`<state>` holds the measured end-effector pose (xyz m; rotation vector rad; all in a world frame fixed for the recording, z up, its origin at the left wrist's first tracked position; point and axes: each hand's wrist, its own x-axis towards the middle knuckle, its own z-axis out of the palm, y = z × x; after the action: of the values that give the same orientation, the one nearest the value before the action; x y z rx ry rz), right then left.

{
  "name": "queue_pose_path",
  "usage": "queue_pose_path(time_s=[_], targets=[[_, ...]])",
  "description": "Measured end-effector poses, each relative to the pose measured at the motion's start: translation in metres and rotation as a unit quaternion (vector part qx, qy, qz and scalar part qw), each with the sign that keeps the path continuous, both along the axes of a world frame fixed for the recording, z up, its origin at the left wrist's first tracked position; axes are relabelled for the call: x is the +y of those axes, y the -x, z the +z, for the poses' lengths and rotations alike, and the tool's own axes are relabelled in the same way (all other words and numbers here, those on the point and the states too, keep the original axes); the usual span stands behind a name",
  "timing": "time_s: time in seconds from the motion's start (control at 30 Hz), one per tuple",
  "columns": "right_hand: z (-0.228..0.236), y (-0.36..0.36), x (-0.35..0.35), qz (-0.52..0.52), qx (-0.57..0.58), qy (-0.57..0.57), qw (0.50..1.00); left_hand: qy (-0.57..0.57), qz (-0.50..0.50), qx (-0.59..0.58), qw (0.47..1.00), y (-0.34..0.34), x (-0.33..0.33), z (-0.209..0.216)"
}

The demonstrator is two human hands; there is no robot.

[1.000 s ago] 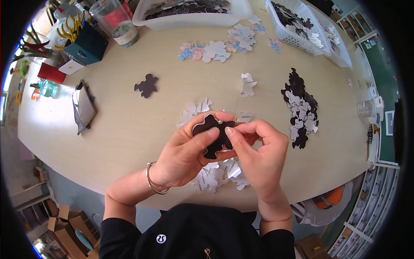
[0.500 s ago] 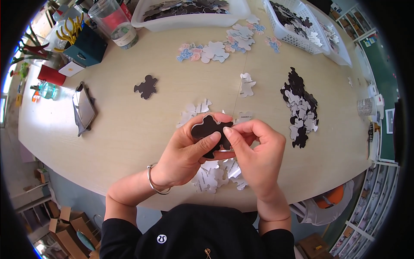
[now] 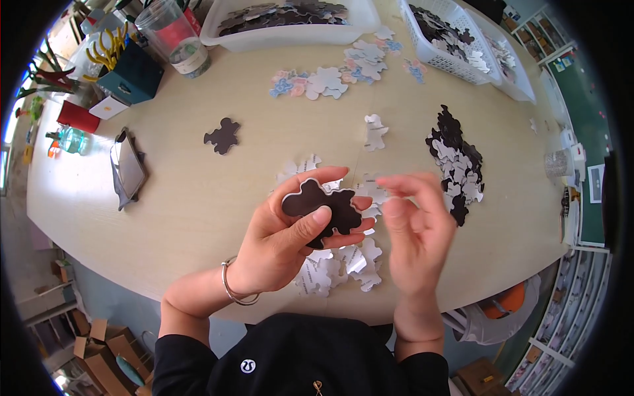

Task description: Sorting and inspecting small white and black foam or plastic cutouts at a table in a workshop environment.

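Note:
My left hand (image 3: 281, 234) is closed on a flat black cut-out piece (image 3: 333, 214) with a wavy outline and a pale rim. Its thumb presses on the dark face, and the fingers pass behind. To the right, apart from the piece, my right hand (image 3: 421, 237) is raised with its fingers spread; nothing shows in it. White printed paper scraps (image 3: 323, 274) of similar outline lie under and around both hands, partly hidden by them. A single white scrap (image 3: 376, 132) lies farther off. One black cut-out (image 3: 222, 136) rests alone at the left.
At the right lies a long pile of black and white cut-outs (image 3: 456, 162). Flower-patterned and white pieces (image 3: 327, 82) spread at the back, before a white tub (image 3: 290, 39) and a white basket (image 3: 456, 63). A tool box (image 3: 135, 76) and a pouch (image 3: 127, 168) stand left.
My right hand has let go of the black cut-out's right edge and moved off to the right. My left hand keeps the piece, shifted slightly left.

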<state>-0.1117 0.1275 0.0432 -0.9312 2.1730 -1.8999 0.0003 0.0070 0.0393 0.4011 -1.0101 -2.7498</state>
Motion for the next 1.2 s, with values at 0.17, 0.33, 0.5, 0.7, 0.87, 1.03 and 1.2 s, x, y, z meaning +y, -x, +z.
queue_pose_path(time_s=[0.17,0.33,0.5,0.7,0.87,1.03,1.2], targets=[[-0.012,-0.011,-0.020,0.097,-0.027,-0.009,0.995,0.030,0.022,-0.018,0.999,-0.002,0.002,-0.012],[-0.014,-0.004,-0.017,0.117,-0.135,-0.045,0.983,-0.040,0.028,-0.026,0.998,0.000,0.001,0.000],[-0.020,-0.011,-0.015,0.121,-0.028,-0.008,0.992,-0.028,0.036,-0.023,0.999,-0.002,-0.002,-0.010],[-0.034,-0.008,-0.019,0.064,-0.020,0.060,0.996,-0.052,0.059,-0.045,0.996,0.002,-0.001,-0.009],[-0.039,-0.026,-0.018,0.019,0.029,-0.041,0.999,-0.064,0.086,-0.050,0.993,0.008,0.004,-0.017],[-0.040,-0.019,-0.014,0.022,0.075,-0.063,0.995,0.229,0.157,-0.085,0.957,0.013,0.000,-0.040],[-0.040,-0.016,-0.022,-0.016,0.123,-0.053,0.991,0.393,0.170,-0.056,0.902,0.019,0.004,-0.049]])
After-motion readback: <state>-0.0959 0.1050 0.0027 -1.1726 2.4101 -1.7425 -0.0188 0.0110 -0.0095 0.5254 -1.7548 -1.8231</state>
